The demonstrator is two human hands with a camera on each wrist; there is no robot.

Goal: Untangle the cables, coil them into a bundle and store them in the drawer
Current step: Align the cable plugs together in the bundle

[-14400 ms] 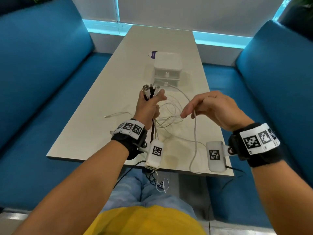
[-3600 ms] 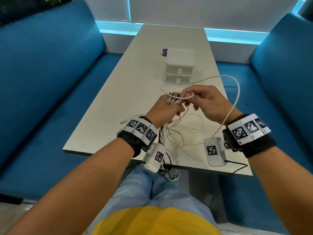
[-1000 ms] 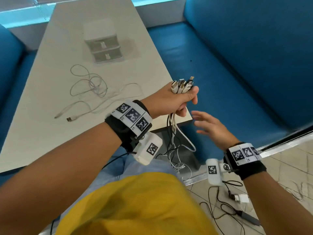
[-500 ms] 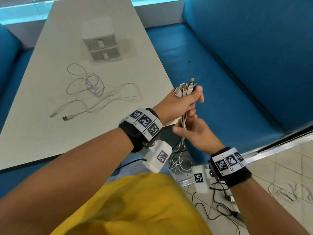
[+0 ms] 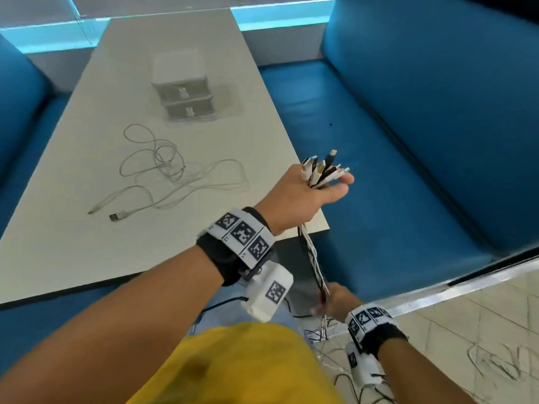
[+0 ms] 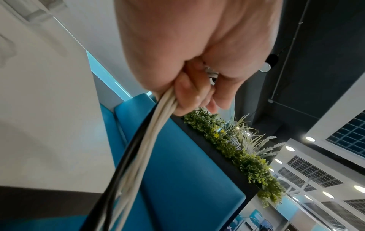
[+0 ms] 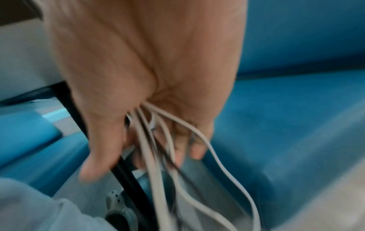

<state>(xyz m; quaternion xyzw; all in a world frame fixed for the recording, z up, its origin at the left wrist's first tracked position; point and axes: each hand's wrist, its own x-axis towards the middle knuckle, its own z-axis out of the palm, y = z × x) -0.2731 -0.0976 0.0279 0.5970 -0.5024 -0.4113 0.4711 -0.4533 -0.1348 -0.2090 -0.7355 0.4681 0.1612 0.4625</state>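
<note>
My left hand (image 5: 306,193) grips a bunch of white and black cables (image 5: 313,255) just below their plugs (image 5: 320,170), held up past the table's near right corner. The strands hang taut down to my right hand (image 5: 329,301), low beside my knee, whose fingers curl round them. In the left wrist view the cables (image 6: 142,148) leave the left hand (image 6: 195,87) as a tight bundle. In the blurred right wrist view the cables (image 7: 158,148) run loosely through the right hand (image 7: 148,140). A small white two-drawer box (image 5: 182,91) stands on the table, both drawers closed.
A loose white cable (image 5: 163,173) with a USB plug lies tangled on the white table (image 5: 58,228). Blue bench seats (image 5: 408,170) flank the table. More cable ends and black wires trail on the floor (image 5: 481,330) near my right wrist.
My right hand has slid down the cables from just under the left hand to beside my knee, drawing the strands straight. The left hand stays raised with the plugs.
</note>
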